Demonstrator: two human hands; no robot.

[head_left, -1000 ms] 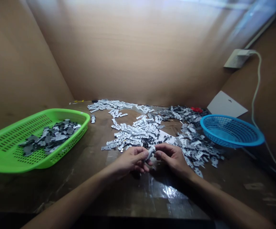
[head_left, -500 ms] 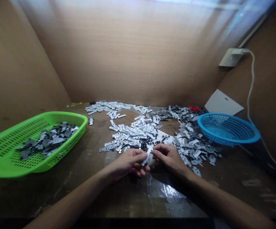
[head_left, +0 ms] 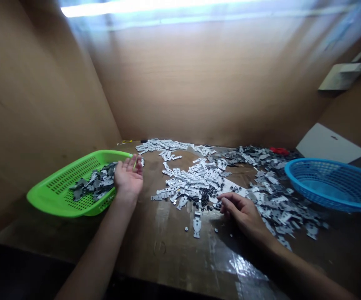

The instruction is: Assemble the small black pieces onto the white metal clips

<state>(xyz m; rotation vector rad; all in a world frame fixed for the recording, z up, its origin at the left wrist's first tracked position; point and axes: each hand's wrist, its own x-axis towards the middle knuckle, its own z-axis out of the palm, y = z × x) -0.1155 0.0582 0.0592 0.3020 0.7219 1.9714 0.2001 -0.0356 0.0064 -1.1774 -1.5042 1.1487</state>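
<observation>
My left hand (head_left: 129, 177) is palm up with fingers stretched out at the right rim of the green basket (head_left: 55, 206); I see nothing in it. Inside the basket lies a heap of grey and black flat parts (head_left: 95, 183). My right hand (head_left: 241, 212) hovers beside the small black round parts (head_left: 205, 198), thumb and index finger close together and the others curled. Whatever its fingertips may hold is too small to make out. One pale metal plate (head_left: 197, 225) lies alone between the hands, with a small round piece (head_left: 216, 230) to its right.
Pale metal plates (head_left: 195, 175) are heaped mid-table, more (head_left: 164, 145) along the back wall. Grey parts (head_left: 283, 204) spread on the right, beside a blue basket (head_left: 330, 183). A white card (head_left: 332, 143) leans behind it, below a wall socket (head_left: 339, 77). A red item (head_left: 279, 151) lies at the back.
My hands have parted: the left has moved to the green basket, the right stays by the black parts. The held metal piece is no longer seen in them. The view has swung left.
</observation>
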